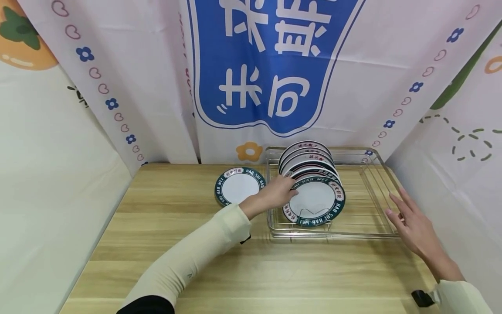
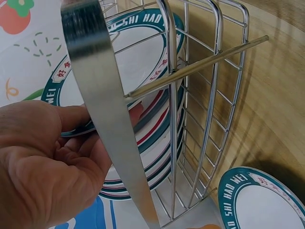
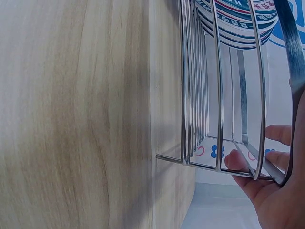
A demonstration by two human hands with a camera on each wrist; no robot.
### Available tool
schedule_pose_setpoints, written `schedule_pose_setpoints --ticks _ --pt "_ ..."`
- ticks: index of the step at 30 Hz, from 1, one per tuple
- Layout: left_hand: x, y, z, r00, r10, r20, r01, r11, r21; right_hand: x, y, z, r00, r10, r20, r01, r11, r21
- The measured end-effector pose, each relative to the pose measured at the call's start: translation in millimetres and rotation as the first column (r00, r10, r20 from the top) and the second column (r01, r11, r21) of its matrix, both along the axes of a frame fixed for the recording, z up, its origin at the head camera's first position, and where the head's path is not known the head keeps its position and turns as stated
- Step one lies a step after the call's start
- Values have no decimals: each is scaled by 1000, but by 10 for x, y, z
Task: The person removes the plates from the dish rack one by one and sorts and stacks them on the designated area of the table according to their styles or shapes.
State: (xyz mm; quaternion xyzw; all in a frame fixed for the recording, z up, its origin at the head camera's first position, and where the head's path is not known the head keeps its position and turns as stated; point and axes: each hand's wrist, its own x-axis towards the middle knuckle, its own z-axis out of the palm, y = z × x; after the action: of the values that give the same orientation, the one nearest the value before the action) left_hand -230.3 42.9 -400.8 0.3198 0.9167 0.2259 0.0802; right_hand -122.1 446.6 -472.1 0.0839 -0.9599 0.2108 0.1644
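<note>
Several round plates stand in a row in a silver wire basket (image 1: 364,237). The front plate (image 1: 313,200) has a white centre and a green lettered rim. My left hand (image 1: 276,192) pinches this plate at its upper left edge; the left wrist view shows the thumb on its face and fingers (image 2: 99,151) bent behind it. My right hand (image 1: 417,229) is at the basket's right side, with the thumb (image 3: 236,161) and fingers on either side of the side band. Another green-rimmed plate (image 1: 240,186) lies flat on the table, left of the basket.
The basket stands on a wooden table (image 1: 196,270) near its back edge. A white printed cloth (image 1: 157,78) hangs behind, and pale side walls (image 1: 47,183) close in the left and right. The basket's rim and upright wires surround the plates.
</note>
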Motion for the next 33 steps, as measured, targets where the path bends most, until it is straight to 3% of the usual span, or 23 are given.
schedule_pose_setpoints --ticks 10,20,33 --pt "41 -14 3 1000 -4 16 4 1000 -1 -21 10 -6 1000 0 -8 0 1000 2" --pt "84 -33 -30 997 -31 -71 34 999 38 1 -11 14 1000 -3 10 3 1000 -10" --pt "183 -177 162 996 32 -81 -17 984 175 -3 -7 16 1000 -1 -12 1 1000 -8"
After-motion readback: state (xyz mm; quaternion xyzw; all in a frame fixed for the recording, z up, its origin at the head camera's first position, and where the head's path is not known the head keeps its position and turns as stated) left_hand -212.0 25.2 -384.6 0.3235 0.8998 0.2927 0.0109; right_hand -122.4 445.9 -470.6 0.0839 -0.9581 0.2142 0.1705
